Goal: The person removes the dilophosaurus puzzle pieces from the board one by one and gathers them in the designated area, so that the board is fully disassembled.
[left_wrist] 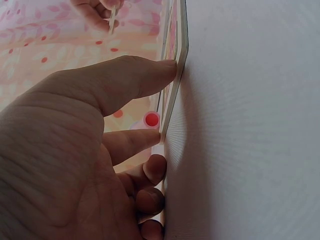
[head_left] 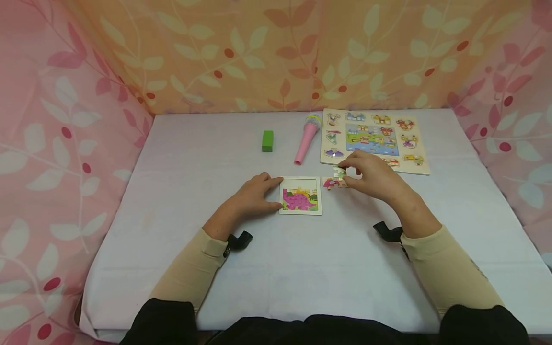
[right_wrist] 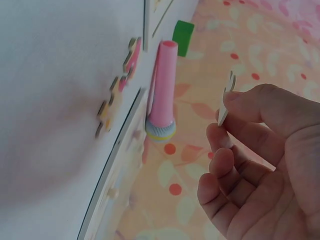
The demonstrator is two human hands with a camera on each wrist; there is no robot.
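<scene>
My right grip has thumb and finger clamped on a thin puzzle piece, raised clear of the table near the loose pieces; pinched by so little, it could twist or drop if I ease off. My left grip, thumb and finger spread apart, only braces the left edge of the puzzle tray, so a sideways push might skid it.
</scene>
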